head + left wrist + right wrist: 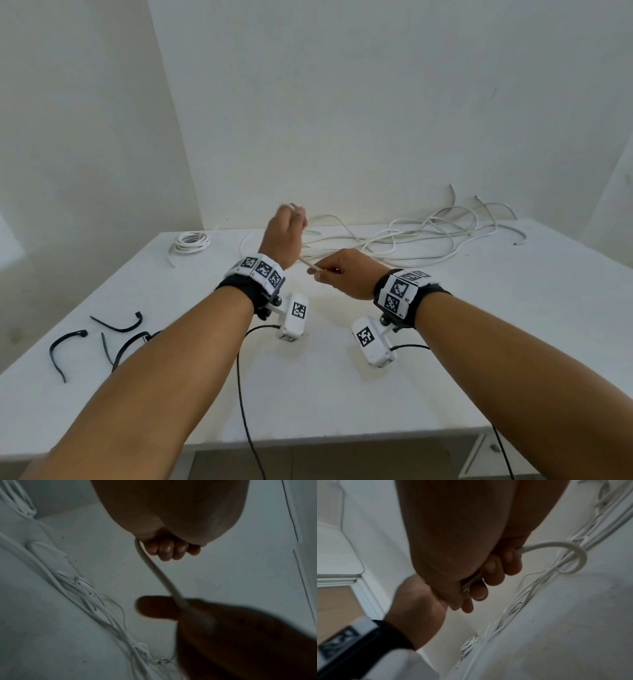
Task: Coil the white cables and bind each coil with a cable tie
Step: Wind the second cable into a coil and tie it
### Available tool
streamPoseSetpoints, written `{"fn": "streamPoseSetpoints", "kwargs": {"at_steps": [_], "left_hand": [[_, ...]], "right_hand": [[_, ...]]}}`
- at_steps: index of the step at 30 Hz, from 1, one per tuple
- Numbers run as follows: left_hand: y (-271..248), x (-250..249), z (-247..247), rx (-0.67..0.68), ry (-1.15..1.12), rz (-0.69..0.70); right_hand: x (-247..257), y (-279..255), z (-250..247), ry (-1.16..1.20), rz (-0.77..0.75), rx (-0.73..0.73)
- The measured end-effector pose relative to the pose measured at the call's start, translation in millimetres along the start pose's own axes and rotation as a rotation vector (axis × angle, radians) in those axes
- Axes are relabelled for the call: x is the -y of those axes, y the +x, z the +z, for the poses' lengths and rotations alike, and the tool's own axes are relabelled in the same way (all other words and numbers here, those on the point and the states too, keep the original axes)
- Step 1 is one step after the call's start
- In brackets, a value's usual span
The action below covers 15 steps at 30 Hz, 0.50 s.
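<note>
My left hand is raised above the white table, fingers curled round a white cable. That cable runs down to my right hand, which pinches it near its end, just right of the left wrist. In the right wrist view the cable loops out from my curled right fingers. A loose tangle of white cables lies along the table's back edge. One small coiled cable sits at the back left. Several black cable ties lie at the front left, partly under my left forearm.
White walls close the table in at the back and left. A black lead hangs from the left wrist camera over the front edge. Bare tabletop lies between my forearms and to the right front.
</note>
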<state>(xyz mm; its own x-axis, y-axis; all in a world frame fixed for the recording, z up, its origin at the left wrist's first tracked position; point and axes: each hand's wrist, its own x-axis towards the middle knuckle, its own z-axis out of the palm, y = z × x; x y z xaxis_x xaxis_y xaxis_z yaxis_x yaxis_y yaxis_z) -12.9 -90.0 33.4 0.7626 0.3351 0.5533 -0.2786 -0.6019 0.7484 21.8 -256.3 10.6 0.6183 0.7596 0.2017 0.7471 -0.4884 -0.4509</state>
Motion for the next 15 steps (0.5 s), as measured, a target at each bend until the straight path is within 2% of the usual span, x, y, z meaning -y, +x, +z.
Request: {"fn": "streamPoseSetpoints", "kwargs": {"at_steps": [2, 4, 9, 12, 15], "left_hand": [[-5, 13, 3, 0.142, 0.127, -0.004], [-8, 24, 6, 0.27, 0.196, -0.074], [-18, 31, 11, 0.532, 0.224, -0.148], [-25, 32, 12, 0.611, 0.147, -0.194], [-34, 35, 14, 0.623, -0.003, -0.252]], "right_hand": [[4, -1, -7, -0.045, -0.025, 0.006], [4, -3, -15, -0.053, -0.029, -0.008], [5, -5, -35, -0.104, -0.047, -0.009], [6, -3, -54, -0.099, -0.05, -0.031], [3, -2, -75, -0.09, -0.016, -0.067]]}}
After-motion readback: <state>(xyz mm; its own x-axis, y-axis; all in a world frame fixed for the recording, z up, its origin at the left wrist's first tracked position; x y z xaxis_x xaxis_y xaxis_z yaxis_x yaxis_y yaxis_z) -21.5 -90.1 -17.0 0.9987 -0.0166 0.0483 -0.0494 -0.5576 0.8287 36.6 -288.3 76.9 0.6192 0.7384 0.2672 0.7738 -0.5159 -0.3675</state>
